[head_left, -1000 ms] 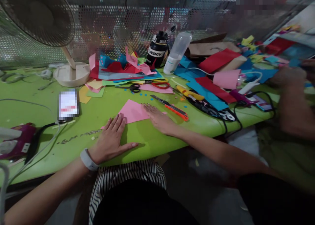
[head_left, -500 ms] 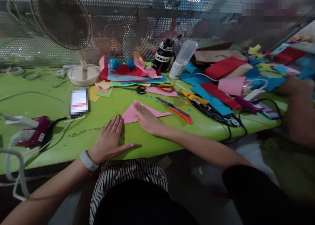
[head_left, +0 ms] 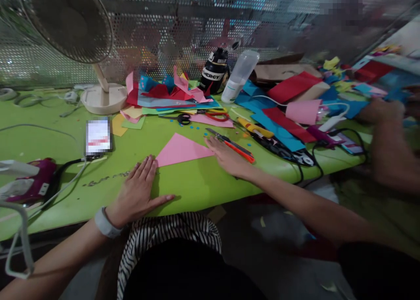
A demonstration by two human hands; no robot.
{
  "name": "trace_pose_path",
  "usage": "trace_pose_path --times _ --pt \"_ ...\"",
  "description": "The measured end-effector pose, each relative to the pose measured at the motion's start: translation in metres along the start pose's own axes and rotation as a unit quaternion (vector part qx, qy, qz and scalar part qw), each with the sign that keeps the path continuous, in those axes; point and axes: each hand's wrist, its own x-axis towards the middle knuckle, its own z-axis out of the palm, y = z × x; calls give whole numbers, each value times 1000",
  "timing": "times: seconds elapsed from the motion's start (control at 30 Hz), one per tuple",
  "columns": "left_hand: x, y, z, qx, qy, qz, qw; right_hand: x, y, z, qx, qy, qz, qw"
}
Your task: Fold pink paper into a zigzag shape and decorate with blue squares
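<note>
A pink paper triangle lies flat on the green table in front of me. My left hand rests flat at its left corner, thumb spread out to the right. At the opposite corner, my right hand lies low over the paper's tip with fingers stretched out. Just beyond those fingers is an orange utility knife. Neither hand is closed on anything.
Black scissors and red-handled scissors lie behind the triangle. A fan, a phone, a black bottle and a clear bottle stand around. Another person's hand is at the right.
My right hand has slid right along the pink paper from its middle to its right tip, uncovering the triangle. My left hand stays at the left corner. The view has shifted slightly.
</note>
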Motion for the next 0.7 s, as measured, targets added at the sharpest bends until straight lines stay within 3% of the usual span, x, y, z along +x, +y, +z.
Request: trace_pose_path --times 0.23,0.33,0.43,0.6,0.7 --pt "-22 -9 -1 28 14 -56 998 -1 -5 -1 4 19 -7 1000" --pt "-20 -8 -6 27 23 -90 995 -2 -17 -7 19 48 -16 999" --pt "-9 0 -15 11 68 -104 992 1 -32 -15 30 51 -50 997" --pt "9 22 -28 -120 115 -60 984 14 -50 -23 46 18 -60 997" --pt "18 27 -28 -275 51 -88 956 18 -61 -25 146 8 -27 989"
